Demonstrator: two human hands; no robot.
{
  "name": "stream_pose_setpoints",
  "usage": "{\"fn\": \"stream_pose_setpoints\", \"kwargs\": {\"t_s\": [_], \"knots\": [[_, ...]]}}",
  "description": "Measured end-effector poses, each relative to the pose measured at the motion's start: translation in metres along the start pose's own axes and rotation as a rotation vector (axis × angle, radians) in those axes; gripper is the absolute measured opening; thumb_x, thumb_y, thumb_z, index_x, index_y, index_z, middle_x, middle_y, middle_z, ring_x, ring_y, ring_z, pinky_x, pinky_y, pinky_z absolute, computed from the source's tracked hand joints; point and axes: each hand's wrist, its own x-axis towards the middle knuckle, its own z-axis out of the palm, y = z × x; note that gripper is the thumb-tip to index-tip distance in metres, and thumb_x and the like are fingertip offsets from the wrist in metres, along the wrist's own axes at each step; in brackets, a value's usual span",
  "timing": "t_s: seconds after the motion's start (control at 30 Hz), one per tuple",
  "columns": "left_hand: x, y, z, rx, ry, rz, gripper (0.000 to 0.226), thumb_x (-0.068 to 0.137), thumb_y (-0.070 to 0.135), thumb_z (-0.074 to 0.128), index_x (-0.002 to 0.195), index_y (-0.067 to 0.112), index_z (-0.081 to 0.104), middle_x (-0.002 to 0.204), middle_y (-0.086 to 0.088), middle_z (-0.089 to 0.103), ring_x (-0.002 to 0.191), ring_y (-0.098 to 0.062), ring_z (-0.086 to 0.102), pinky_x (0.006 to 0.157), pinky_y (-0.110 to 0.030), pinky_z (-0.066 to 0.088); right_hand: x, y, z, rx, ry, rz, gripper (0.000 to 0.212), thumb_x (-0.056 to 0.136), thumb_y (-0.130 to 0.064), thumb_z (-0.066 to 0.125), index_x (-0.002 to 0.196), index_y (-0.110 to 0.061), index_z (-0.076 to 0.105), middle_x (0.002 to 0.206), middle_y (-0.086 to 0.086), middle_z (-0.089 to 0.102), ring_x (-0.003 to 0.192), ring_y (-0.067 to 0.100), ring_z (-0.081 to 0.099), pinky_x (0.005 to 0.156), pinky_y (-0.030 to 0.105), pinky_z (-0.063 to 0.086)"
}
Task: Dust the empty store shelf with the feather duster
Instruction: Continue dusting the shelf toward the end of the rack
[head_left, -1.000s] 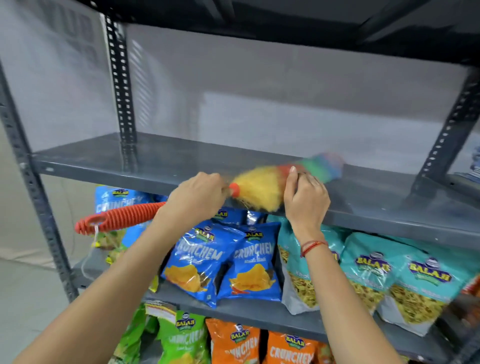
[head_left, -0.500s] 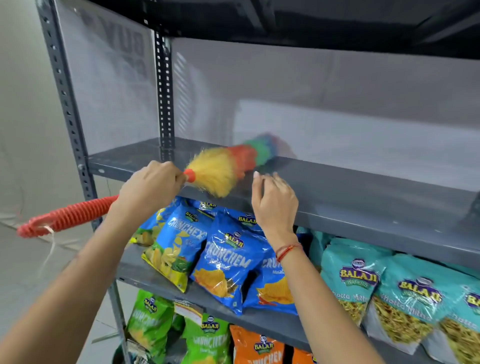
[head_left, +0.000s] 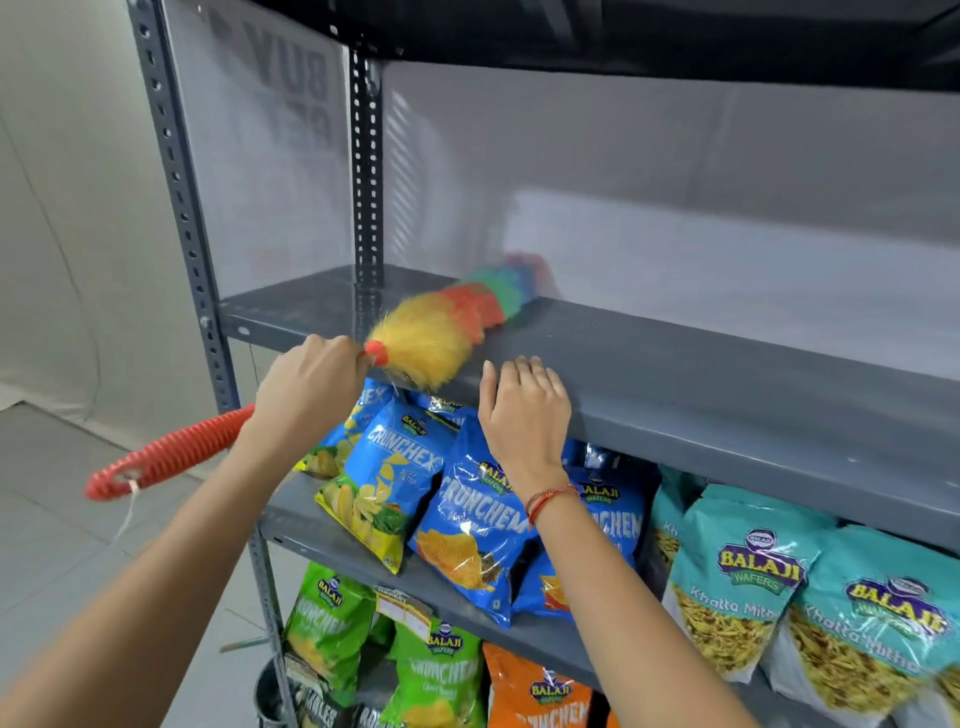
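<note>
Two hands: left hand (head_left: 306, 387) fisted around feather duster (head_left: 441, 332), right hand (head_left: 524, 410) loosely spread on shelf (head_left: 727, 395).

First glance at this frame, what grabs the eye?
The rainbow feather duster lying across the bare grey shelf, gripped near its head by the left hand, red ribbed handle sticking out lower left. The right hand rests open on the shelf's front edge. Below are bright snack bags: blue Crunchex centre, teal Balaji packs right.
</note>
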Motion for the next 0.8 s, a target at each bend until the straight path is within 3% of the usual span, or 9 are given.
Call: {"fn": "stream_pose_setpoints", "kwargs": {"t_s": [0.1,0.2,0.27,0.37,0.47,0.5,0.57,0.67,0.8], "knots": [[-0.006,0.000,0.000,-0.098,-0.064,0.061,0.037,0.101,0.039,0.036,0.119,0.028,0.066,0.075,-0.009,0.063,0.080,-0.038,0.061,0.059,-0.032,0.038,-0.001,0.002,0.002,-0.030,0.015,-0.025,0.047,0.095,-0.029,0.035,0.085,-0.001,0.072,0.090,0.016,0.075,0.090,0.029,0.069,0.078,0.035,0.053],[-0.006,0.003,-0.006,-0.168,-0.160,0.150,0.034,0.099,0.040,0.039,0.118,0.032,0.066,0.055,0.007,0.045,0.075,-0.035,0.054,0.062,-0.032,0.036,-0.003,0.003,0.003,-0.046,0.006,-0.050,0.044,0.091,-0.027,0.036,0.087,-0.001,0.071,0.091,0.016,0.074,0.091,0.030,0.068,0.079,0.036,0.054],[-0.003,-0.002,-0.010,-0.232,-0.207,0.211,0.033,0.096,0.049,0.038,0.107,0.041,0.068,0.057,0.001,0.051,0.073,-0.032,0.053,0.063,-0.033,0.040,-0.004,0.003,0.003,-0.047,-0.016,-0.056,0.044,0.089,-0.027,0.035,0.089,-0.001,0.070,0.091,0.017,0.074,0.092,0.031,0.068,0.080,0.036,0.054],[0.007,-0.017,-0.010,-0.296,-0.248,0.274,0.053,0.074,0.083,0.017,0.091,0.053,0.056,0.063,-0.018,0.056,0.066,-0.033,0.054,0.065,-0.040,0.048,-0.003,0.001,0.002,-0.041,-0.007,-0.041,0.041,0.091,-0.025,0.037,0.084,-0.002,0.070,0.088,0.016,0.074,0.090,0.031,0.068,0.079,0.036,0.054],[0.018,-0.022,-0.015,-0.251,-0.352,0.162,0.048,0.084,0.068,0.036,0.101,0.041,0.072,0.057,-0.013,0.039,0.057,-0.024,0.036,0.063,-0.037,0.045,-0.003,0.000,0.002,-0.031,0.010,-0.014,0.040,0.093,-0.023,0.040,0.081,-0.002,0.071,0.086,0.015,0.075,0.087,0.030,0.069,0.076,0.036,0.053],[0.022,-0.023,-0.019,-0.195,-0.356,0.118,0.045,0.088,0.060,0.041,0.103,0.034,0.073,0.059,-0.013,0.042,0.058,-0.024,0.039,0.065,-0.037,0.046,-0.003,-0.001,0.002,-0.033,0.010,-0.005,0.040,0.094,-0.023,0.040,0.082,-0.002,0.072,0.087,0.015,0.075,0.088,0.029,0.069,0.077,0.036,0.053],[0.028,-0.026,-0.025,-0.035,-0.252,0.075,0.046,0.092,0.055,0.040,0.105,0.026,0.073,0.075,-0.017,0.060,0.071,-0.034,0.057,0.070,-0.039,0.050,-0.002,-0.002,0.002,-0.035,0.001,0.005,0.042,0.094,-0.024,0.038,0.084,-0.001,0.072,0.090,0.014,0.075,0.089,0.028,0.069,0.078,0.036,0.053],[0.028,-0.036,-0.031,0.154,-0.009,0.077,0.048,0.096,0.051,0.032,0.112,0.024,0.068,0.095,-0.018,0.067,0.085,-0.041,0.065,0.067,-0.039,0.049,-0.001,-0.004,0.002,-0.046,-0.030,0.036,0.044,0.095,-0.025,0.035,0.086,-0.003,0.072,0.093,0.014,0.075,0.093,0.028,0.067,0.088,0.038,0.049],[0.018,-0.045,-0.034,0.024,-0.054,0.128,0.044,0.093,0.056,0.035,0.117,0.036,0.066,0.091,-0.013,0.071,0.082,-0.036,0.065,0.062,-0.034,0.044,0.000,-0.009,0.001,-0.038,-0.040,0.078,0.050,0.096,-0.029,0.029,0.089,-0.004,0.072,0.100,0.013,0.073,0.104,0.030,0.063,0.107,0.049,0.025]]}}
